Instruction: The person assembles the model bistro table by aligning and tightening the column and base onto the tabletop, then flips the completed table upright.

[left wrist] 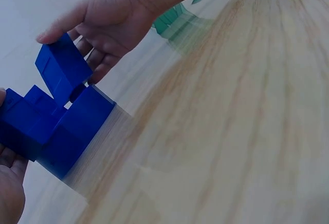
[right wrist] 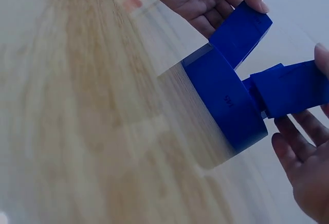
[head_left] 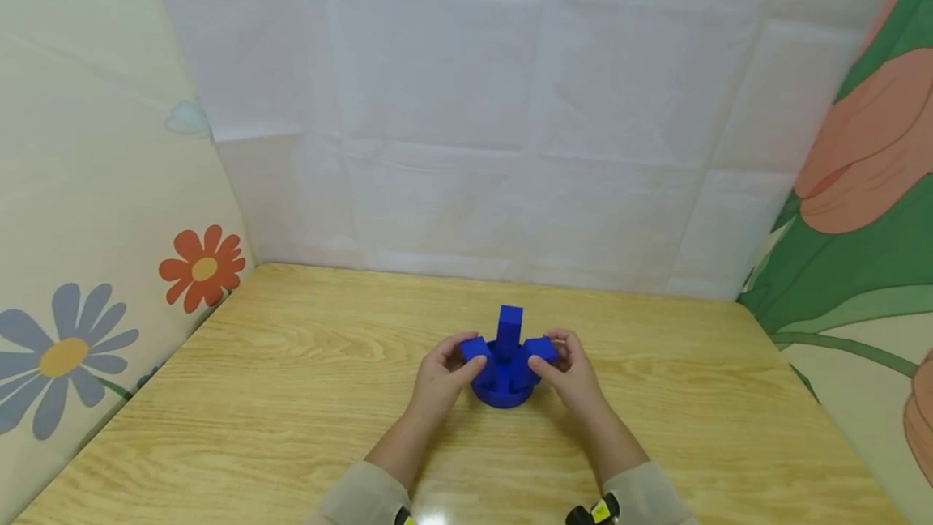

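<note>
On the table, between the hands, stands a round blue base (head_left: 503, 399) with three blue block-shaped arms around it. My left hand (head_left: 437, 377) pinches the left block (head_left: 475, 348) between thumb and fingers. Opposite it, my right hand (head_left: 579, 379) holds the right block (head_left: 540, 347) the same way, thumb on the near side. The rear block (head_left: 510, 326) rises upright at the back, touched by neither hand. Both held blocks lean outward from the base. Small dark marks show on the base's side wall (right wrist: 224, 100) in the right wrist view.
The light wood table (head_left: 291, 395) extends around the base on all sides. A white cloth (head_left: 452, 104) hangs behind its far edge. Flower-printed cloths stand at the left (head_left: 80, 185) and right (head_left: 867, 266).
</note>
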### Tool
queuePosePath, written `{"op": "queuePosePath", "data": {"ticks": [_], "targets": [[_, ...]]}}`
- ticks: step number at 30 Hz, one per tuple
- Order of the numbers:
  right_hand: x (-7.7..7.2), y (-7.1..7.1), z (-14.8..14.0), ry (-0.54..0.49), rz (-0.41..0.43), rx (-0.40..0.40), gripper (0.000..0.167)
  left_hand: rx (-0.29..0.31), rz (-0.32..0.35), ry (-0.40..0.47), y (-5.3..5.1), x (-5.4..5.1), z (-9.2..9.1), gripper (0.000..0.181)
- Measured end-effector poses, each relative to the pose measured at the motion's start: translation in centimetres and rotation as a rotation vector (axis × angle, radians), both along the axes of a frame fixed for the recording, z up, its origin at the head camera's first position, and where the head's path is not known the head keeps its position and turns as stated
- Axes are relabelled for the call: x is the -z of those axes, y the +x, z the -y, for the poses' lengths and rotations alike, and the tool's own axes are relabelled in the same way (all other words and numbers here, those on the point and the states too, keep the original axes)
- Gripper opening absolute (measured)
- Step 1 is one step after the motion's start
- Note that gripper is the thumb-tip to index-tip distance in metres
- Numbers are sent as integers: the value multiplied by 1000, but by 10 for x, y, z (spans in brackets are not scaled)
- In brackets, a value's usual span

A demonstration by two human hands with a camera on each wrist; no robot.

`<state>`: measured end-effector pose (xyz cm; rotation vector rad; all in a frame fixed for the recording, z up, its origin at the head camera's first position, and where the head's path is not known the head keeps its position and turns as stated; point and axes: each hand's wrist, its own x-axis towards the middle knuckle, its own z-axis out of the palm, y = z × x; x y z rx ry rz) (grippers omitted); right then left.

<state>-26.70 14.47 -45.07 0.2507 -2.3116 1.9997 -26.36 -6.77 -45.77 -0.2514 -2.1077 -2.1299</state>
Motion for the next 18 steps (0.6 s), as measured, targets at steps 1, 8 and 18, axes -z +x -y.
{"op": "queuePosePath", "data": {"ticks": [1, 8, 18], "targets": [[0, 1, -1, -22, -3, -9, 41, 1, -8, -2, 0, 0, 0, 41], [1, 5, -6, -181, -73, -96, 38, 5, -1, 7, 0, 0, 0, 42], [2, 8, -13, -153, -40, -130, 36, -1, -6, 18, 0, 0, -1, 42]]}}
